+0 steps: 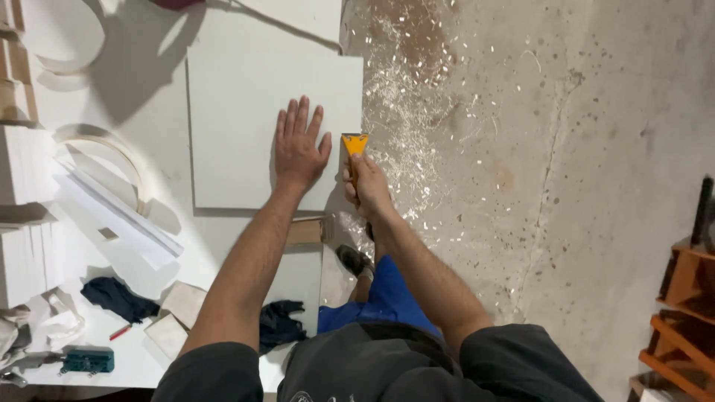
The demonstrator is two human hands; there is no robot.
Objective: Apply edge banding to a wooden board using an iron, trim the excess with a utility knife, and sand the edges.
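Head camera looks straight down at a white workbench (160, 97) and the concrete floor (566, 186) beside it. Left hand (299, 145) lies flat and spread, palm down, on a white board (246, 112) that rests on the bench, fingers pointing away from the body. Right hand (365, 186) is clenched around the handle of a yellow scraper (354, 144), whose wide head sits against the board's right edge, just beside the left thumb. Below that edge, white shavings (406, 97) are scattered thickly over the floor, thinning out toward the right. A shoe (353, 260) and a blue trouser leg (383, 298) show under the right forearm. On the bench to the left lie curled strips of white edging (119, 160), a long white offcut (119, 216), two dark rags (119, 298), a red pencil (121, 332) and a small green tool (88, 361). An orange wooden rack (681, 313) stands at the far right.
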